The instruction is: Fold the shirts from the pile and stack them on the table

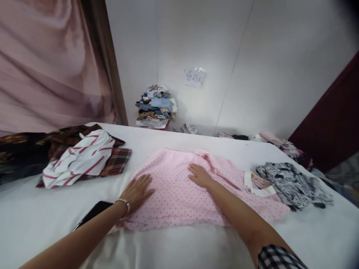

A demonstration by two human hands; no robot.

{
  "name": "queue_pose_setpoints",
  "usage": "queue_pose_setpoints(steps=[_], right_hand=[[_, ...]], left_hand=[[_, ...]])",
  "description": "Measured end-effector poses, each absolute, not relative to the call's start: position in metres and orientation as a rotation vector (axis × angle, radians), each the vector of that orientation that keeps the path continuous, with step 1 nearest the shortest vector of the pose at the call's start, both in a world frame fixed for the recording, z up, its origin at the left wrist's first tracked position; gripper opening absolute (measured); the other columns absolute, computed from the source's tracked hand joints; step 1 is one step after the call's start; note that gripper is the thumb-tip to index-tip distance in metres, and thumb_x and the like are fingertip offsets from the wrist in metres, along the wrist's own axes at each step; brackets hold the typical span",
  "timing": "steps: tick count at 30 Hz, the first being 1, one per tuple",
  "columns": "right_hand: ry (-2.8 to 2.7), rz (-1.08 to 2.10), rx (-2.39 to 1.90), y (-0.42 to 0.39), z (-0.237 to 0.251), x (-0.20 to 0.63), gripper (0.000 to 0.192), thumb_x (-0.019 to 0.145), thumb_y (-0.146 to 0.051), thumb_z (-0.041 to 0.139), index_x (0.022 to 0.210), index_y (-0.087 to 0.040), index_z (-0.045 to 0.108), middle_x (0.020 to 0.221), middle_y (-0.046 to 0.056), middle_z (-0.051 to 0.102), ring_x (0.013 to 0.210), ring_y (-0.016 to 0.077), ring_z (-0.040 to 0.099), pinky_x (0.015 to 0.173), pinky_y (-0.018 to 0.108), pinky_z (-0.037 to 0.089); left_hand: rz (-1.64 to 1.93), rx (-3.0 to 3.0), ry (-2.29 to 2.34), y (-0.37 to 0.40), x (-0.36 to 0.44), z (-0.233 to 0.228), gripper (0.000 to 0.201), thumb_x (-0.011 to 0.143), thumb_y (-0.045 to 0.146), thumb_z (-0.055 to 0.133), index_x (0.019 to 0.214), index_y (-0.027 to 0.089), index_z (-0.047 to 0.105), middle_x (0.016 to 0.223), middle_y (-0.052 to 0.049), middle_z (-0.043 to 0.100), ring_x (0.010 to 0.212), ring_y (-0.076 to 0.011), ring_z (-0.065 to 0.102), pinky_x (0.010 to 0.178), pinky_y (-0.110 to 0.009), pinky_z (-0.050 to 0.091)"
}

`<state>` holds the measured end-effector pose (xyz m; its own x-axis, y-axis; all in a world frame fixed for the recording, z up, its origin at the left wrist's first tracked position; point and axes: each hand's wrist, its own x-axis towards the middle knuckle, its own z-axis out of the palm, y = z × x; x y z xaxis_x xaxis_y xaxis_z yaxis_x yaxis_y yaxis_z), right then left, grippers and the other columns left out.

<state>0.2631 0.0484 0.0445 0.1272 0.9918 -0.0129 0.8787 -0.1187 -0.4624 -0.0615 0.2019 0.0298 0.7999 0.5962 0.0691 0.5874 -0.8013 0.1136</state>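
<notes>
Hands (137, 192) (199, 175), open and gripping nothing, are pressing a pink shirt (179, 203) mid-frame, seemingly mostly flat, creases remaining rightward.

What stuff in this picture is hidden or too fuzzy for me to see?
All in the head view:
- Parts of the pink dotted garment under the left hand and right hand: the hands cover them.
- What the dark flat object is: the left arm hides part.
- The dark garment's far end: cut off by the left edge.
- Finer print on the white collar: too small and blurred.
</notes>
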Motion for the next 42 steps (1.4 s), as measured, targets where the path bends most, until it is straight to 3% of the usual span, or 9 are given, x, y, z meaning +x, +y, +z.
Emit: queue_pose_setpoints(steps=[4,8,12,17,22,28,35,39,42], right_hand=[[-1.439,0.493,-1.984,0.051,0.074,0.293,0.046,0.095,-0.043,0.045,0.135,-0.024,0.06,0.146,0.006,0.053,0.132,0.0228,0.051,0.107,0.038,0.044],[-1.095,0.108,-2.211,0.057,0.112,0.357,0.046,0.095,-0.032,0.034,0.123,-0.018,0.067,0.128,0.008,0.067,0.118,0.0224,0.061,0.099,0.035,0.048],[-1.09,0.112,-2.336,0.08,0.127,0.4,0.044,0.092,-0.029,0.036,0.106,-0.012,0.074,0.105,0.011,0.075,0.102,0.0253,0.067,0.088,0.035,0.05],[-1.337,0.268,-2.39,0.15,0.114,0.383,0.032,0.09,-0.034,0.05,0.095,-0.015,0.075,0.102,0.009,0.075,0.101,0.0238,0.066,0.087,0.029,0.048],[-1.557,0.424,-2.448,0.204,0.088,0.345,0.031,0.069,-0.032,0.078,0.097,-0.019,0.076,0.116,0.013,0.071,0.11,0.0294,0.064,0.091,0.034,0.048],[-1.584,0.363,-2.471,0.208,0.081,0.336,0.01,0.075,-0.023,0.071,0.082,-0.018,0.075,0.1,0.012,0.074,0.1,0.0273,0.066,0.085,0.032,0.048],[-1.203,-0.114,-2.389,0.197,0.162,0.367,0.034,0.095,-0.021,0.031,0.108,-0.013,0.061,0.109,0.013,0.066,0.1,0.0217,0.058,0.084,0.029,0.043],[-0.904,-0.263,-2.097,0.182,0.22,0.393,0.025,0.091,-0.021,0.035,0.093,-0.011,0.058,0.085,0.004,0.059,0.084,0.0155,0.052,0.078,0.027,0.04],[-0.723,-0.192,-1.844,0.156,0.239,0.409,0.013,0.085,-0.02,0.043,0.08,-0.015,0.054,0.068,-0.003,0.046,0.071,0.012,0.044,0.069,0.025,0.037]], left_hand=[[0.275,2.946,0.956,0.203,-0.061,0.016,0.058,0.094,0.052,0.037,0.144,0.024,0.05,0.153,-0.009,0.045,0.142,-0.0307,0.039,0.115,-0.055,0.032],[0.308,2.965,0.947,0.203,-0.061,0.012,0.06,0.093,0.053,0.037,0.143,0.023,0.051,0.152,-0.01,0.047,0.142,-0.0318,0.04,0.114,-0.055,0.033],[0.276,2.964,0.952,0.201,-0.062,0.013,0.062,0.093,0.055,0.036,0.143,0.021,0.05,0.152,-0.011,0.046,0.141,-0.0318,0.041,0.114,-0.055,0.034],[0.25,2.971,0.995,0.197,-0.063,0.015,0.061,0.092,0.055,0.039,0.144,0.025,0.049,0.153,-0.007,0.045,0.142,-0.0303,0.04,0.116,-0.052,0.032],[0.194,2.974,1.015,0.19,-0.064,0.019,0.061,0.093,0.055,0.039,0.146,0.026,0.047,0.154,-0.005,0.043,0.142,-0.0302,0.04,0.117,-0.05,0.032],[0.285,2.972,1.001,0.19,-0.065,0.013,0.063,0.093,0.059,0.039,0.147,0.027,0.044,0.154,-0.005,0.043,0.143,-0.0295,0.038,0.118,-0.051,0.031],[0.238,2.933,0.998,0.191,-0.061,0.017,0.065,0.094,0.06,0.037,0.146,0.023,0.046,0.155,-0.008,0.042,0.144,-0.0302,0.036,0.117,-0.053,0.029],[0.262,2.908,0.983,0.191,-0.061,0.016,0.064,0.093,0.059,0.037,0.145,0.023,0.048,0.155,-0.009,0.042,0.144,-0.0304,0.036,0.118,-0.053,0.027],[0.279,2.875,0.965,0.192,-0.061,0.018,0.064,0.093,0.059,0.037,0.143,0.023,0.05,0.155,-0.009,0.043,0.144,-0.0315,0.036,0.118,-0.054,0.026]])
